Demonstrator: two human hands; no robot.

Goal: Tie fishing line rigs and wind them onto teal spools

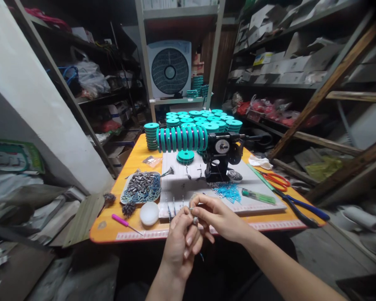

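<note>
My left hand [182, 239] is closed, its fingers curled and the thumb pressed in. Against it, my right hand [218, 215] pinches with thumb and forefinger at the same spot. A small greyish piece [195, 220] shows between the two hands, too small to name; a short dark blue end hangs below the left hand. Just beyond lie thin dark blue strands [174, 205] on the pale board [200, 211]. To the left, a tray [123, 196] carries grey lead-like weights and blue tubing pieces. Light blue bits [228, 192] are scattered right of the hands.
A black winding machine [221, 152] bears a row of teal spools [181, 139]. More stacked teal spools [211, 125] stand behind. A pink-handled pick [120, 220], white round lid [149, 213], red scissors [274, 179], blue-handled pliers [310, 209] and green tube [258, 196] lie around.
</note>
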